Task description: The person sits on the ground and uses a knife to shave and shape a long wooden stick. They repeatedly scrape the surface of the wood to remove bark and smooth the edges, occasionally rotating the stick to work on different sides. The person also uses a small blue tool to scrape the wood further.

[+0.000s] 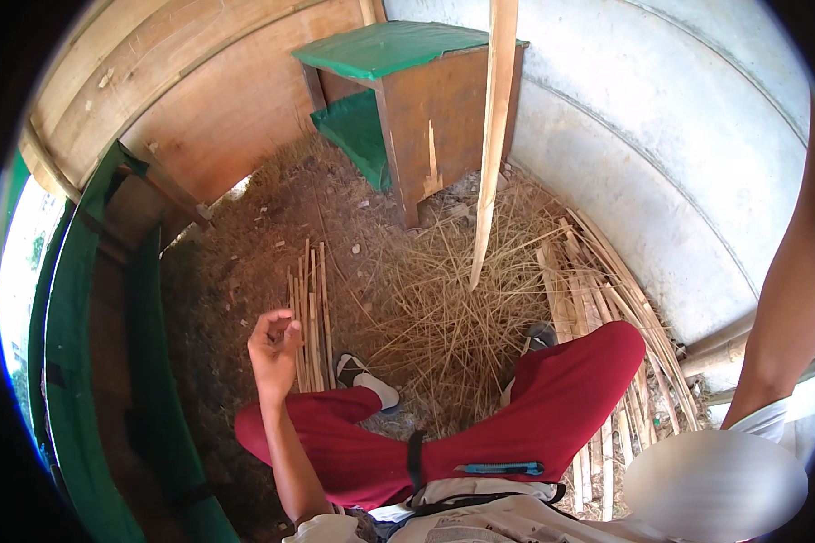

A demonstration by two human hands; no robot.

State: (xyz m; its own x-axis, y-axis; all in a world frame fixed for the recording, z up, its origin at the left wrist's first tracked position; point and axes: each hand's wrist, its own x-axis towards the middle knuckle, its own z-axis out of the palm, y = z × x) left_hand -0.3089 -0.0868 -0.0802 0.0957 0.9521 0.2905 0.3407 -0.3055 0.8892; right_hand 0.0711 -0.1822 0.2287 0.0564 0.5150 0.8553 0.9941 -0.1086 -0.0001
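My left hand (pixel 274 355) is raised over my left knee, its fingers loosely bent and apart from the thumb, with nothing in it. My right arm (pixel 781 299) reaches up along the right edge, and its hand is out of view. A long, pale bamboo strip (pixel 496 127) stands nearly upright in front of me. Its pointed lower end hangs above the shavings, while its upper end runs out of the picture, so what holds it is hidden. A blue utility knife (pixel 505 469) lies across my lap on the red trousers (pixel 552 398).
Thin bamboo shavings (pixel 453 317) cover the ground between my feet. Split strips (pixel 312 308) lie beside my left foot, and a larger pile of strips (pixel 598 290) is by the right wall. A green-topped wooden cabinet (pixel 453 118) stands ahead; a green-covered bench (pixel 91 380) is at left.
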